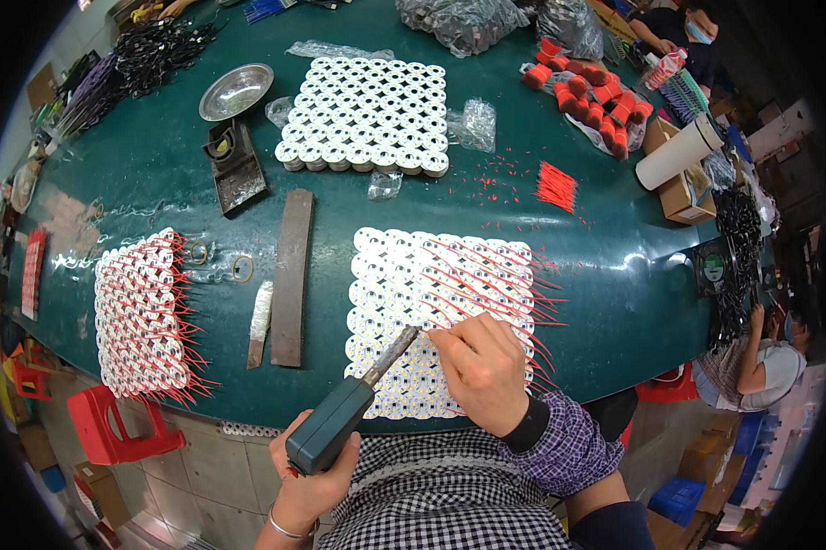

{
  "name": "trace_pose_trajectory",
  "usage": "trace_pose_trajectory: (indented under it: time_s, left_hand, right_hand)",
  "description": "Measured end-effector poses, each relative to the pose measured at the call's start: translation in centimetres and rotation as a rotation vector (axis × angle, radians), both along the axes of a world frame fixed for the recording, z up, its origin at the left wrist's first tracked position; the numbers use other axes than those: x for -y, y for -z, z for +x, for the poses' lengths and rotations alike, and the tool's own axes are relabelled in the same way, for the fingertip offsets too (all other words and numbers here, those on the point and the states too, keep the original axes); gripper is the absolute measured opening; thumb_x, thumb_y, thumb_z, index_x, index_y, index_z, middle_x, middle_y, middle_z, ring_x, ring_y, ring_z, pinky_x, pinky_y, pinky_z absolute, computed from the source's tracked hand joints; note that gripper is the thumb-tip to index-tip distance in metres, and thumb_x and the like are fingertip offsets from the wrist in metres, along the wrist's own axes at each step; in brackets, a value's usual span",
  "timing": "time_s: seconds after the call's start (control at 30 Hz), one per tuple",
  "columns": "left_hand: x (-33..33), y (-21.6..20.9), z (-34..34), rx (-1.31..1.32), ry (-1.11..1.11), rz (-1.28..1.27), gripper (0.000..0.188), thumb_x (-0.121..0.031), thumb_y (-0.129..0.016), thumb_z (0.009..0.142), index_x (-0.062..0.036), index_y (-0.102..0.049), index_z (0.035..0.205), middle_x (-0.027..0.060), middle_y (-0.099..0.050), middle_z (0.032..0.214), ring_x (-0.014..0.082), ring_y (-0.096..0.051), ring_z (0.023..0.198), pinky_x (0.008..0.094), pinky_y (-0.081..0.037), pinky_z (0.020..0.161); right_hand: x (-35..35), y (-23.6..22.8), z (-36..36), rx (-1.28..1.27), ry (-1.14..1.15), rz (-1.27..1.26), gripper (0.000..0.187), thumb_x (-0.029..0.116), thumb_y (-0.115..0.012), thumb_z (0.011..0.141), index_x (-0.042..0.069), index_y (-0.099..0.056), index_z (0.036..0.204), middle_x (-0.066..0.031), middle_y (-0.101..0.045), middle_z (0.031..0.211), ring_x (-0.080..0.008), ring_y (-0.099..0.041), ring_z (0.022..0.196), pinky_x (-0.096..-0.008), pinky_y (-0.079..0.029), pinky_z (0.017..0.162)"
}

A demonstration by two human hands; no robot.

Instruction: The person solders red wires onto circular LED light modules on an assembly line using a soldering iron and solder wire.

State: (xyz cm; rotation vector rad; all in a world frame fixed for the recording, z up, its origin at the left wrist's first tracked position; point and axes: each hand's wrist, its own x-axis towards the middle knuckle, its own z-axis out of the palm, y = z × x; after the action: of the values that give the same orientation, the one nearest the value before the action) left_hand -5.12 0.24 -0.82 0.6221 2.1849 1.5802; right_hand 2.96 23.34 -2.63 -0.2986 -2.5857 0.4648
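Observation:
My left hand [314,481] is wrapped round the dark green handle of a soldering gun [332,422]. The gun slants up to the right, its metal tip over a panel of white round LED boards [369,298] at the table's near edge. Just right of the tip, my right hand [486,374] is closed in a pinch low over the same panel; what its fingertips hold is too small to make out. Thin red wires [495,266] lie across the panel's right part and stick out past its edge. Its left columns show bare boards.
Left stands a second wired panel [142,316]. A dark flat bar [292,275] and a wrapped blade [260,321] lie between. Behind are stacked white discs [367,110], a metal dish [237,92], cut red wires [557,187], red spools [605,105] and a white bottle [678,151]. Other people sit at right.

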Motion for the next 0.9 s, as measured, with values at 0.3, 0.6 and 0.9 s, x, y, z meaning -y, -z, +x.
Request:
trace_pose_trajectory:
  time_s: [0.3,0.6,0.9]
  left_hand:
    - [0.9,1.0,0.6,-0.075,-0.01,-0.032,0.016,-0.001,-0.078,0.077,0.0026,-0.071,0.091,0.0075,-0.068,0.081,0.0134,-0.062,0.064,0.0278,-0.049,0.056]
    - [1.1,1.2,1.4,0.018,-0.14,0.054,0.022,-0.005,-0.081,0.079,0.0023,-0.074,0.098,0.0086,-0.072,0.087,0.0164,-0.065,0.068,0.0295,-0.052,0.061]
    - [1.4,3.5,1.7,0.302,-0.301,0.163,0.043,0.013,-0.07,0.081,0.005,-0.061,0.123,0.012,-0.068,0.105,0.0104,-0.057,0.06,0.0237,-0.044,0.049]
  right_hand:
    - [0.0,0.0,0.0,-0.003,0.005,0.012,0.019,-0.002,-0.074,0.077,0.004,-0.073,0.095,-0.0041,-0.059,0.078,-0.0224,-0.059,0.074,-0.0366,-0.043,0.064]
    - [-0.7,0.3,0.3,-0.015,-0.019,0.022,0.017,0.001,-0.073,0.077,0.004,-0.073,0.093,-0.0035,-0.059,0.079,-0.0212,-0.059,0.075,-0.0357,-0.043,0.065]
    - [-2.7,0.4,1.1,-0.025,-0.105,-0.006,0.02,-0.001,-0.074,0.075,0.006,-0.073,0.093,-0.0052,-0.064,0.083,-0.0233,-0.062,0.073,-0.0366,-0.05,0.064]
